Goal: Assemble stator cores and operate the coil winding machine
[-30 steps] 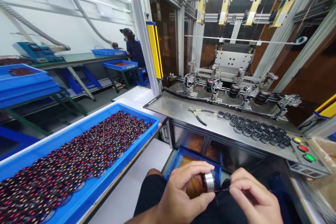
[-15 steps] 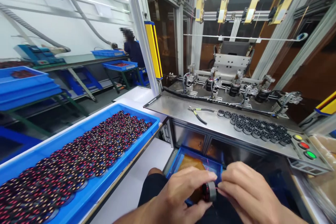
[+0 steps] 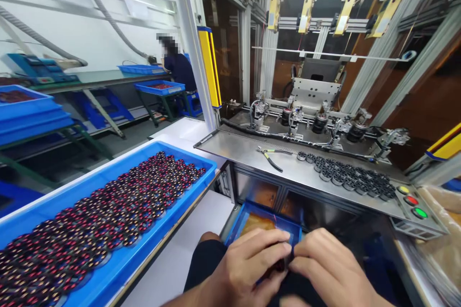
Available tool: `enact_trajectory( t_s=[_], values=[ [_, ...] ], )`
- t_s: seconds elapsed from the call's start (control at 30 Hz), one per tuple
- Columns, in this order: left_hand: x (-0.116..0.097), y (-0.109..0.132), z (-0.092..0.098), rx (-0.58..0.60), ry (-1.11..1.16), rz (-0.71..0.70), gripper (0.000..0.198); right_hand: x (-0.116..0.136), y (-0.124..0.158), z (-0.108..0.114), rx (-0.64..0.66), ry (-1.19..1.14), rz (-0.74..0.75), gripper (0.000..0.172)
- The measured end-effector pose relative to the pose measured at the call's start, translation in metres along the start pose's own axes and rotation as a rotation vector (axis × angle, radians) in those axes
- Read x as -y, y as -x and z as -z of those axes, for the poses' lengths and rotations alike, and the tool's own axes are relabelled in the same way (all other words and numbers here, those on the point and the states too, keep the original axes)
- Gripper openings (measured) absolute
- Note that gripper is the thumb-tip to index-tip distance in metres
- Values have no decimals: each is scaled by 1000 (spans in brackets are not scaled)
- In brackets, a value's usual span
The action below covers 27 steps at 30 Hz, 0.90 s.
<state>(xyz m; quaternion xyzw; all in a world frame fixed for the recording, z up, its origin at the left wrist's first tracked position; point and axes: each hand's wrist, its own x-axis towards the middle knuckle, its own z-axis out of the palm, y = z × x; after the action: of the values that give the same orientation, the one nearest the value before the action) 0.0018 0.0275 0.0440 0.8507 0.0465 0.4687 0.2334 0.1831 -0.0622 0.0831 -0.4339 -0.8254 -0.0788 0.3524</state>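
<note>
Dozens of wound coils with reddish copper wire fill the long blue tray (image 3: 144,244) at the far left, packed in close rows, and beyond it a person (image 3: 178,69) sits at a distant bench with more blue trays. Moving right, the left hand (image 3: 241,268) curls over a small wound coil (image 3: 277,265) low in the middle of the view, above a lap in dark cloth; only a dark reddish sliver of the part shows between the fingers, so its outline is hard to make out. The right hand (image 3: 331,268) meets it fingertip to fingertip, both hands closed on the same part, just in front of a small blue bin (image 3: 245,218) under the machine's shelf. Judging by its likeness to the tray's pieces, the coil is small, light and rigid in the core, yet its fine winding wire looks easy to nick or snap, so it is best held by the outer rim rather than the windings. Farther right, on the steel shelf (image 3: 237,151), lie pliers (image 3: 270,156) and a row of dark unwound cores (image 3: 353,177), then three buttons (image 3: 411,200) in yellow, red and green.
</note>
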Motion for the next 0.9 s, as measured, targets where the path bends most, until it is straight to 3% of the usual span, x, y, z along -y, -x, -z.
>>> enact_trajectory(
  t_s=[0.07,0.27,0.4,0.47,0.57,0.67,0.77,0.9],
  values=[
    [-2,1,6,22,24,57,44,2,-5,-11,-6,34,65,15],
    [3,8,32,40,454,413,46,-11,-12,-2,256,7,200,26],
    [13,17,35,-55,713,598,42,-55,-26,-3,305,-11,26,17],
    [17,22,30,-127,804,679,39,-92,-35,-15,257,97,-155,13],
    [21,27,20,-228,930,815,37,-154,-50,-46,168,227,-306,27],
    [24,31,13,-286,982,921,38,-201,-61,-82,200,300,-393,45],
    [24,34,12,-334,981,941,43,-222,-69,-110,273,347,-441,55],
    [24,38,14,-405,905,884,40,-228,-73,-124,341,375,-459,57]
  ],
)
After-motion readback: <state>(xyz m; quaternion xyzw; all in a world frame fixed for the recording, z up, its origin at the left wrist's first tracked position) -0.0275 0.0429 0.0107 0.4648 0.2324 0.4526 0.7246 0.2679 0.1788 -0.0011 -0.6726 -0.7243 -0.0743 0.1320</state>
